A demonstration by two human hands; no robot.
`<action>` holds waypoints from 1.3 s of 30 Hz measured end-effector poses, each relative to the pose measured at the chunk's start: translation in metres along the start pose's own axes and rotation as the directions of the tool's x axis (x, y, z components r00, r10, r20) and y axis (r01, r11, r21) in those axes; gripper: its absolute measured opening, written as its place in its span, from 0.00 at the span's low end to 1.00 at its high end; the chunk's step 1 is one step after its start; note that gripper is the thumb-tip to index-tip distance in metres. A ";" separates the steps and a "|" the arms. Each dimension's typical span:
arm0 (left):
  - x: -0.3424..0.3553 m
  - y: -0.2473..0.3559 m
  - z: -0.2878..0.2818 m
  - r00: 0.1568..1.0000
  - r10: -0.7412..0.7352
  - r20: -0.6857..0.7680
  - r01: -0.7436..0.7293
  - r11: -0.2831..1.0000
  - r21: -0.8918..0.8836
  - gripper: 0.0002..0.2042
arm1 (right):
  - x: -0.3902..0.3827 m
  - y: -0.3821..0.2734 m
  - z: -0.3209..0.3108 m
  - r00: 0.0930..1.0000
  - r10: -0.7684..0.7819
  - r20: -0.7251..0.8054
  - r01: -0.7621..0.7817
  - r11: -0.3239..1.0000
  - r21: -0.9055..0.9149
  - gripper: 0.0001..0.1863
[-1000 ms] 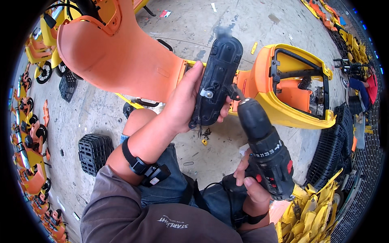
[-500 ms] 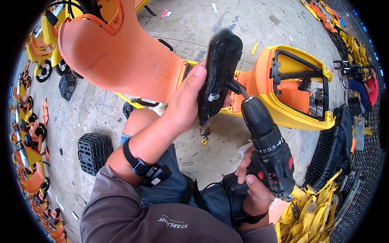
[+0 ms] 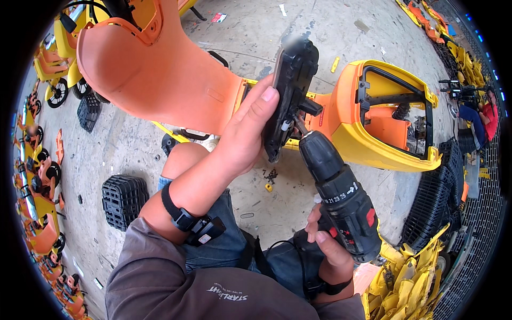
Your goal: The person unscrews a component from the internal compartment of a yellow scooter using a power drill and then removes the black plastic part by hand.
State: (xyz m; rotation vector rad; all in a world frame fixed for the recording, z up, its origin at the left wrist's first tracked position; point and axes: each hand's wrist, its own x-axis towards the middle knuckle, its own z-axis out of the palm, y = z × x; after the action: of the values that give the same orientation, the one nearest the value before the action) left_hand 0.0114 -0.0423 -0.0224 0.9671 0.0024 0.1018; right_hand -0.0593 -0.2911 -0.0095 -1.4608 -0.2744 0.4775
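My left hand is closed around a long black plastic part with rounded ends, held up on edge with its ribbed side facing right. A short black stub sticks out of that side, and a small white piece shows below it. In my right hand is a black cordless drill with red buttons. Its bit points up and left, its tip at the black part just under the stub; whether it touches a screw I cannot tell. Part of my left fingers is hidden behind the black part.
Beyond my hands stands an orange and yellow scooter body, its yellow rear frame at the right. A black crate sits on the floor at left. Small screws lie below the part. Yellow panels are piled lower right.
The drill has shifted left and slightly up, bringing its bit from beside the stub's end to beneath the stub. The black part has turned a little in my left hand.
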 end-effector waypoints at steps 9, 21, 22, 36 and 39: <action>0.002 0.002 0.002 0.996 0.083 0.024 -0.085 0.986 0.144 0.34 | -0.002 0.008 -0.009 0.999 -0.026 0.033 0.028 0.998 -0.051 0.31; 0.000 0.004 -0.004 0.966 0.186 0.177 -0.219 0.958 0.188 0.28 | 0.005 -0.015 0.005 0.993 0.055 -0.103 -0.035 0.981 0.191 0.33; 0.000 0.002 -0.006 0.964 0.191 0.186 -0.225 0.956 0.188 0.28 | 0.006 -0.017 0.005 0.993 0.059 -0.104 -0.038 0.980 0.196 0.33; -0.002 0.005 -0.001 0.967 0.176 0.185 -0.223 0.935 0.276 0.31 | -0.003 -0.010 -0.007 0.993 0.100 -0.069 -0.089 0.986 0.142 0.33; -0.002 0.007 -0.002 0.968 0.154 0.197 -0.202 0.946 0.254 0.30 | 0.000 -0.014 -0.005 0.992 0.121 -0.047 -0.110 0.975 0.194 0.33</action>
State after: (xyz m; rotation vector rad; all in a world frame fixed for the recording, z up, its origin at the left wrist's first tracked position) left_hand 0.0086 -0.0369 -0.0173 1.2493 -0.2392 0.1876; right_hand -0.0549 -0.2961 0.0043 -1.3052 -0.0940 0.5394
